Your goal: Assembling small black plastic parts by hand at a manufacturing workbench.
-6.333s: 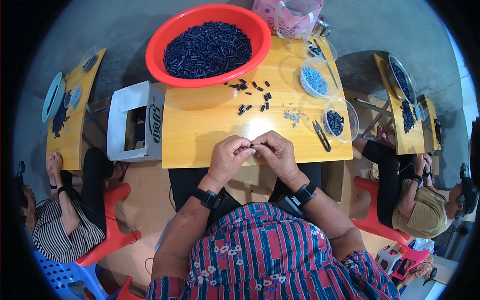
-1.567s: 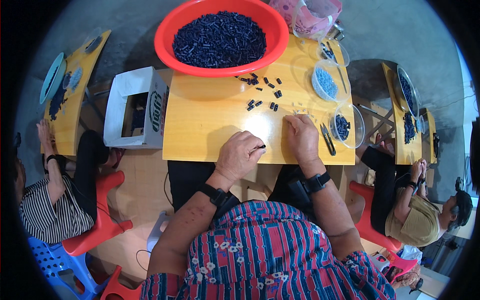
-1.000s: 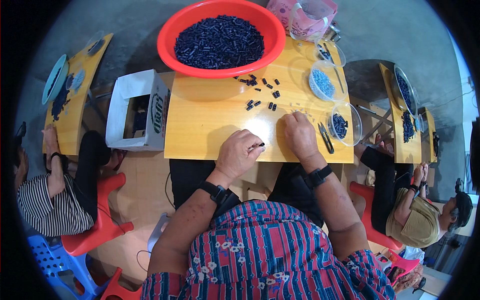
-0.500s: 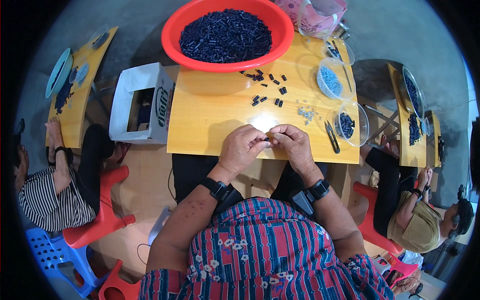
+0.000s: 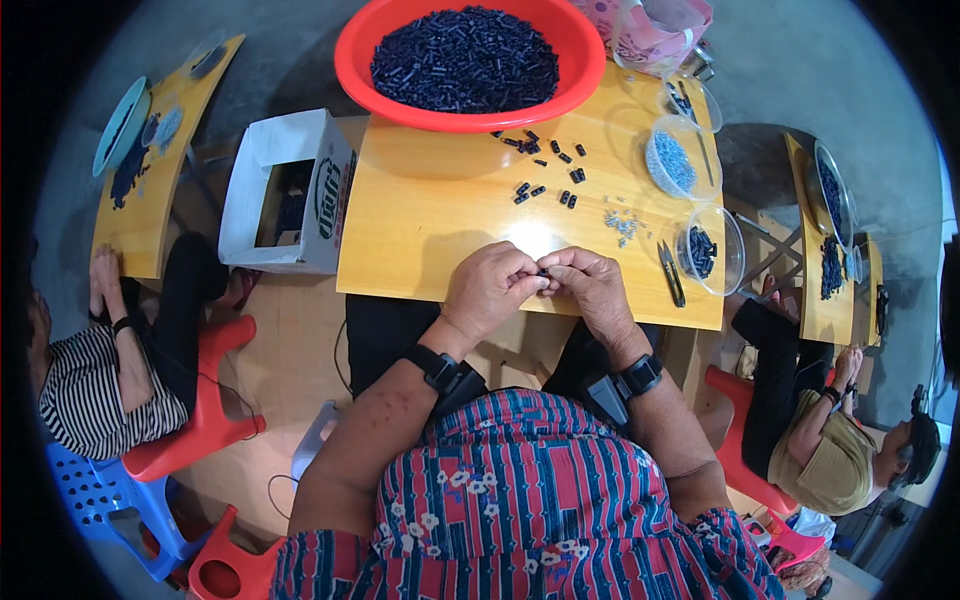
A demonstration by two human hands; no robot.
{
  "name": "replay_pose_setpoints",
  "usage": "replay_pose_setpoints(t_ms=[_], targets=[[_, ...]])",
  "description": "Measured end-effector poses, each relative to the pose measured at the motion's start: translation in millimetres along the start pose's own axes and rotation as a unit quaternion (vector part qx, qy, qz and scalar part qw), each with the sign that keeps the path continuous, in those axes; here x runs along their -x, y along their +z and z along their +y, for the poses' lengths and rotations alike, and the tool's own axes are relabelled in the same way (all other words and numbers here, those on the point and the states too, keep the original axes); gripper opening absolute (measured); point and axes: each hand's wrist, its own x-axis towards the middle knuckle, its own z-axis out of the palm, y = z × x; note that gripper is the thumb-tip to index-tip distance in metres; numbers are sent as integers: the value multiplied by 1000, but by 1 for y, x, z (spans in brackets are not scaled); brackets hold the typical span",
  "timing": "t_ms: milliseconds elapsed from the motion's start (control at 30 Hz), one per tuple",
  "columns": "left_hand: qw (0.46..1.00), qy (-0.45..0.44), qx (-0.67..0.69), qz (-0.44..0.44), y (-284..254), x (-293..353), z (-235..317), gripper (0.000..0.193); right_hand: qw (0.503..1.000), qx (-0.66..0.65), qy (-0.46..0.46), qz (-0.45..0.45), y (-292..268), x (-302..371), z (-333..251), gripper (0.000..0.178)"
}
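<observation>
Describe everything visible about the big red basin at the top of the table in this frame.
The red basin is a large, round, shallow bowl that looks like smooth plastic, with a rolled rim. It stands upright at the far edge of the yellow wooden table, its near rim overhanging the tabletop and casting a shadow. It is heaped with small dark blue-black cylindrical pieces. A few of the same pieces lie loose on the table just beside its near rim. Neither hand touches it.
</observation>
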Motion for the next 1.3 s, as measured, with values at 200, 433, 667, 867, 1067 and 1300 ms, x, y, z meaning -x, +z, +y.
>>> replay_pose_setpoints(t_ms=[200, 433, 667, 867, 1067, 1300], targets=[[1000, -9, 7, 5, 4, 0, -6, 13, 1000, 1, 5, 0, -2, 0, -2, 16], [1000, -4, -8, 4, 4, 0, -4, 14, 1000, 3, 9, -10, -3, -3, 1, 15], [1000, 6, -18, -1, 3, -1, 0, 17, 985, 164, -49, 1, -4, -3, -6, 11], [1000, 3, -14, 4, 4, 1, -6, 16, 922, 331, -202, 15, -1, -4, -2, 9], [1000, -18, 4, -4, 1, 1, -1, 13, 978, 177, -103, 39, -1, -1, 2, 10], [1000, -13, -2, -10, 3, 1, -5, 11, 991, 96, -77, 45, 3, 5, 6, 11]])
